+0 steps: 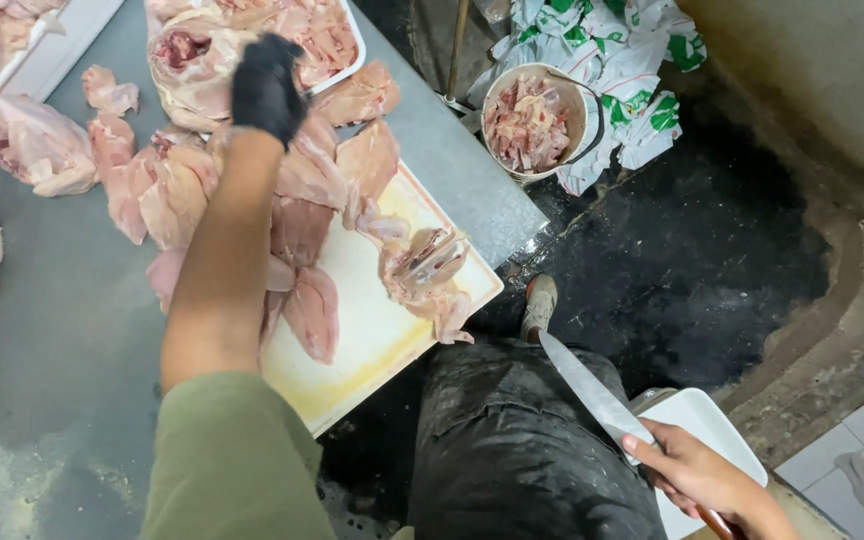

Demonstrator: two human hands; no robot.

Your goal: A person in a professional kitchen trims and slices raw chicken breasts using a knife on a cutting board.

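My left hand (266, 88), in a black glove, reaches out over a heap of raw chicken pieces (192, 60) in a white tray (354, 50) at the back of the steel table (52, 330); it rests on the meat with fingers curled, and whether it grips a piece is hidden. My right hand (697, 475) is bare and held low to the right, off the table, closed around the handle of a long knife (592, 393) whose blade points up and left. A cream cutting board (372, 330) lies at the table's corner with a chicken carcass (424, 270) on it.
More raw chicken pieces (37, 145) lie scattered on the table left of the board. A bucket of meat scraps (530, 122) stands on the wet dark floor (692, 260) beside crumpled white and green bags (612, 50). A white tray corner (702, 420) sits under the knife.
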